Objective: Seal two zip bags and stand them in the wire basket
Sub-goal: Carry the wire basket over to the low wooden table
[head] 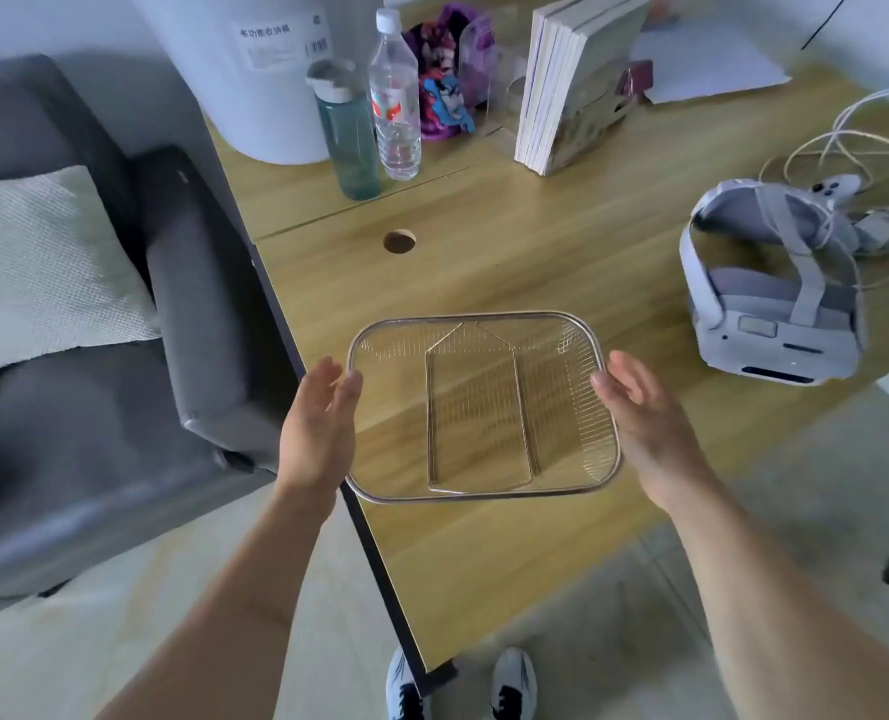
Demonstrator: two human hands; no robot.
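A wire basket sits on the wooden counter, near its front left edge, with nothing inside it. The left hand is spread flat beside the basket's left rim, and the right hand is spread beside the right rim; neither grasps anything. No zip bags are in sight. Farther back stand a teal bottle, a clear water bottle and a stack of books. A white headset lies to the right.

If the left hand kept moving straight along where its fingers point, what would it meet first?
Probably the left rim of the rectangular silver wire basket; the left hand's fingertips look nearly against it, though depth is unclear.
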